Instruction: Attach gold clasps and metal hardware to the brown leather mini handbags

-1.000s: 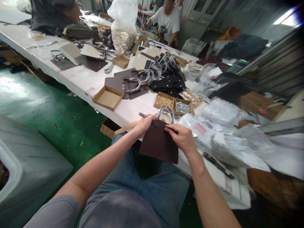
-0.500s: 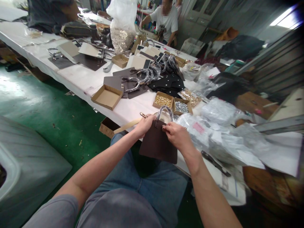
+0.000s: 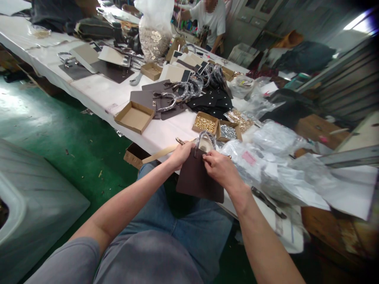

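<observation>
Panel shift: against half a second ago, the lower edge of your dark brown bag panel [image 3: 198, 179] has swung slightly right, while your hands sit almost where they were.
Fingertip change: your right fingertips now lie closer over the spot where a glint of metal showed; I judge the fine work there is unfinished.
Left hand: your left hand [image 3: 182, 154] grips the panel's upper left corner, a slim metal-ended piece [image 3: 179, 141] jutting past it.
Right hand: your right hand [image 3: 220, 163] pinches at the panel's upper part, below the handle; whether a small fitting also sits between the fingers is hidden.
Panel place: it hangs tilted above your jeans [image 3: 145, 215], at the table edge, its wrapped handle [image 3: 205, 133] upward.
Behind the handle: a pale roll [image 3: 204, 146], partly hidden.
Fittings: gold-coloured pieces [image 3: 205, 124] and silver-coloured pieces [image 3: 227, 131], in adjoining cartons [image 3: 202, 131].
White table: beyond, on the white table [image 3: 97, 92], a shallow carton tray [image 3: 134, 117] beside more brown panels [image 3: 142, 98].
Far end: a sack of metal pieces [image 3: 154, 41]; past it, a co-worker in a white shirt [image 3: 211, 19].
</observation>
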Demonstrator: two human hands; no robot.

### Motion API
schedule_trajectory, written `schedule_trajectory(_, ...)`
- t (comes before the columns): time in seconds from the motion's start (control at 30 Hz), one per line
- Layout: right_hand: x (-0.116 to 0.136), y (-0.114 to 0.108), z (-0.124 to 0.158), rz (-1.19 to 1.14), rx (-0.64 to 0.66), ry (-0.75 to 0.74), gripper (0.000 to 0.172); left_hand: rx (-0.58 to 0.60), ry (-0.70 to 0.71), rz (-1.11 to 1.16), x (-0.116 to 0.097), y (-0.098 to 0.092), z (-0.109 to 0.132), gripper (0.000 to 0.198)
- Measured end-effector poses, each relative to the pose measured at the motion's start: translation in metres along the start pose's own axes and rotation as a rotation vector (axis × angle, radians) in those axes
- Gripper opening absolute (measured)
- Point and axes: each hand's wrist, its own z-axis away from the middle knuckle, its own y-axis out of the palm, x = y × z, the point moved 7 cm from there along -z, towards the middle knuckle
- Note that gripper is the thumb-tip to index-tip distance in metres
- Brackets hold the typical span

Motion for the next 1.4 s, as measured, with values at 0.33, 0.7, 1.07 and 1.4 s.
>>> schedule_trajectory(0.33, -0.005, 0.002, -0.003, -0.069, -0.004, -0.01, 0.034, 0.005, -0.053, 0.064, -0.003, 0.005, 0.003, 0.012)
schedule_trajectory(0.7, 0.003, 0.007, -0.003, 0.069, 0.052, -0.065, 0.034, -0.013, -0.134, 0.124, 0.006, -0.002, 0.002, 0.005)
schedule_trajectory(1.07, -0.022, 0.011, -0.013, -0.256, 0.089, -0.212, 0.03, -0.066, -0.255, 0.198, 0.014, -0.007, -0.006, 0.012)
schedule_trajectory(1.4, -0.015, 0.013, -0.004, -0.134, 0.054, -0.226, 0.024, -0.105, -0.329, 0.218, 0.018, -0.009, -0.008, 0.016)
